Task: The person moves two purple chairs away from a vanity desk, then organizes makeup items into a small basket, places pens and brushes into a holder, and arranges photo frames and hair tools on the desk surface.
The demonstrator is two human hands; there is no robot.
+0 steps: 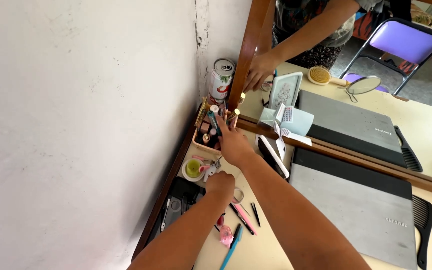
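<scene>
My right hand (233, 142) reaches into a pink organizer (202, 141) packed with upright cosmetic tubes, at the back left corner of the cream table (271, 245). Its fingertips pinch a small gold-capped tube (235, 113) at the organizer's right side, and the mirror (376, 55) repeats this grip. My left hand (220, 183) rests knuckles-up nearer to me, fingers curled down and hidden. It lies beside a white dish holding a green cup (193, 169) and over a small clear round item (238, 195).
A drink can (221, 78) stands by the mirror's wooden frame. A closed grey laptop (356, 205) lies to the right, with a black comb (422, 227) past it. A white device (274, 156), a pink pen (246, 220), a blue pen (231, 248) and a black tray (176, 201) crowd the left.
</scene>
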